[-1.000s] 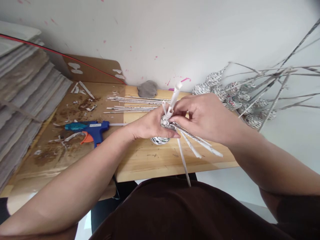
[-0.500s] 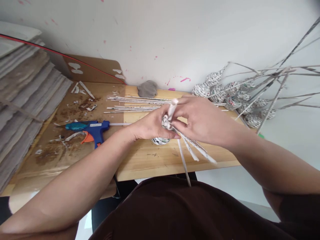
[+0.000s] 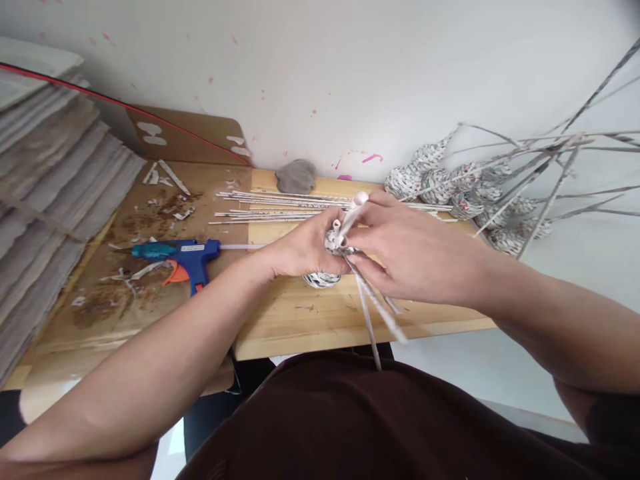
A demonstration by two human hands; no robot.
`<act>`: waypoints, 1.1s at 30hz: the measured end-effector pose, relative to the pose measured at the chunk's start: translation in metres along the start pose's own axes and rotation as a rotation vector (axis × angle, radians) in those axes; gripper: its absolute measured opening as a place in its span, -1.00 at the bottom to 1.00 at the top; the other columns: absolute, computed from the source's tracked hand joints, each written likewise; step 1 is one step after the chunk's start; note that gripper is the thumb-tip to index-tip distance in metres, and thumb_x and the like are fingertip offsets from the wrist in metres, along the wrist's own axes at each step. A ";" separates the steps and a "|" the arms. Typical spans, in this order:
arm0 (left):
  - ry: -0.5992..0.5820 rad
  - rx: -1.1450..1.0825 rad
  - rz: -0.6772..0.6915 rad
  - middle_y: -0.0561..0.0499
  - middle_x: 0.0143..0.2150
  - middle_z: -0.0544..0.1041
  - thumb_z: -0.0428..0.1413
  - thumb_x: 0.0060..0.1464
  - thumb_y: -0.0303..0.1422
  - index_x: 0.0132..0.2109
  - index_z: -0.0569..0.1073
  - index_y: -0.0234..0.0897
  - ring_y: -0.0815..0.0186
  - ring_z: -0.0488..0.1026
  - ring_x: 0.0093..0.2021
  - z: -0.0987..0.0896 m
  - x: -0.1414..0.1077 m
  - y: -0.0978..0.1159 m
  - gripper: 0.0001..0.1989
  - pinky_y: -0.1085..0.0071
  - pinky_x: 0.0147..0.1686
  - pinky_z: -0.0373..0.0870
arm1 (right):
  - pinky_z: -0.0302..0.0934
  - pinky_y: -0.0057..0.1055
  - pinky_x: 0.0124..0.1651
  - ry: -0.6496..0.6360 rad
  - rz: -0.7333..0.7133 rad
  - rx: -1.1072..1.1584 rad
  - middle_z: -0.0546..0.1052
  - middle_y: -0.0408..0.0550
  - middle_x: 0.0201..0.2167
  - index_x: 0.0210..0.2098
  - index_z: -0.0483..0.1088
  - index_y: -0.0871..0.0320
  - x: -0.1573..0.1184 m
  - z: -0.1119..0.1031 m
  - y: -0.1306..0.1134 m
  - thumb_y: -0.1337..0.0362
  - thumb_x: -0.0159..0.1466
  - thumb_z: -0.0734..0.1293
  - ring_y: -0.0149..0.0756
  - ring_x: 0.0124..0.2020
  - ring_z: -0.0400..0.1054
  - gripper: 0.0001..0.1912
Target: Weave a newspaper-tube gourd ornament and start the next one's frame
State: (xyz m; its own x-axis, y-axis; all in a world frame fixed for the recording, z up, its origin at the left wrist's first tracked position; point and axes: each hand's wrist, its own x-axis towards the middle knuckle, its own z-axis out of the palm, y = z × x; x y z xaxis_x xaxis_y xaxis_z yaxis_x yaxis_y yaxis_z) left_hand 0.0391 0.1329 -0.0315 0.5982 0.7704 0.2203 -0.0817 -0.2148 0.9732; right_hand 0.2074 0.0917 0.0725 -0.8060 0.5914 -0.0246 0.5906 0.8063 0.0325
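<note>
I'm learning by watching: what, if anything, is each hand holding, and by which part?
The left hand grips the woven paper piece around its upper part. The right hand pinches paper sticks near its top; exactly which is unclear.

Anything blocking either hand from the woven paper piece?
Nothing visible. The left hand wraps around the woven paper piece, and the right hand is at the paper tubes sticking out of its top. The glue gun lies off to the left; loose paper sticks lie beyond the hands.
</note>
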 end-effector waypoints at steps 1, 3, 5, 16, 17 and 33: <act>-0.009 -0.002 0.018 0.07 -0.29 0.46 0.35 -0.30 -0.45 -0.16 0.35 -0.26 0.20 0.46 -0.20 0.000 0.001 -0.001 -0.50 0.28 -0.18 0.40 | 0.22 -0.01 0.13 0.001 -0.011 0.008 0.56 0.07 -0.14 -0.43 0.49 0.16 0.001 0.000 0.000 0.45 0.25 0.22 -0.04 -0.05 0.34 -0.76; -0.051 -0.021 0.046 0.06 -0.25 0.47 0.34 -0.27 -0.46 -0.14 0.33 -0.26 0.22 0.46 -0.20 0.001 0.002 -0.002 -0.50 0.30 -0.18 0.40 | 0.22 -0.03 0.13 -0.013 -0.035 0.057 0.56 0.06 -0.26 -0.46 0.46 0.14 0.003 0.000 0.003 0.51 0.21 0.22 -0.06 -0.05 0.35 -0.75; -0.056 -0.049 0.035 0.05 -0.23 0.49 0.35 -0.26 -0.46 -0.13 0.33 -0.26 0.23 0.47 -0.22 0.002 0.002 0.000 -0.49 0.30 -0.19 0.41 | 0.24 -0.06 0.13 -0.048 -0.064 0.127 0.56 0.03 -0.25 -0.45 0.47 0.14 0.006 -0.001 0.008 0.52 0.18 0.24 -0.08 -0.03 0.36 -0.76; -0.028 -0.147 -0.028 -0.05 -0.12 0.57 0.48 -0.36 -0.33 0.02 0.33 -0.23 0.12 0.57 -0.18 -0.002 0.000 0.007 -0.24 0.24 -0.21 0.50 | 0.18 -0.01 0.25 0.077 -0.018 -0.049 0.54 0.10 0.01 -0.35 0.57 0.17 0.009 0.003 0.008 0.40 0.33 0.25 -0.02 0.17 0.30 -0.75; -0.021 -0.140 -0.023 -0.04 -0.11 0.57 0.49 -0.37 -0.32 0.02 0.34 -0.24 0.13 0.57 -0.17 -0.002 0.000 0.008 -0.24 0.23 -0.20 0.49 | 0.16 0.00 0.27 0.095 -0.019 -0.050 0.53 0.09 0.02 -0.34 0.57 0.16 0.009 0.005 0.009 0.39 0.32 0.26 0.00 0.19 0.27 -0.76; 0.116 -0.090 -0.005 0.01 -0.14 0.48 0.51 -0.50 -0.19 -0.03 0.31 -0.22 0.17 0.46 -0.13 -0.001 0.004 0.003 -0.15 0.27 -0.14 0.39 | 0.02 0.12 0.32 0.206 0.067 0.186 0.52 0.00 0.01 -0.34 0.56 0.09 0.015 0.020 0.011 0.30 0.30 0.31 0.05 0.25 0.20 -0.83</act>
State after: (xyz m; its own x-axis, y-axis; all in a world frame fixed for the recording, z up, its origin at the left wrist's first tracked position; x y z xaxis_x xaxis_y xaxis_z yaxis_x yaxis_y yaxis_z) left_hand 0.0406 0.1356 -0.0277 0.5029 0.8368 0.2166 -0.1535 -0.1602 0.9751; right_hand 0.2029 0.1098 0.0525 -0.7450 0.6436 0.1752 0.6241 0.7653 -0.1575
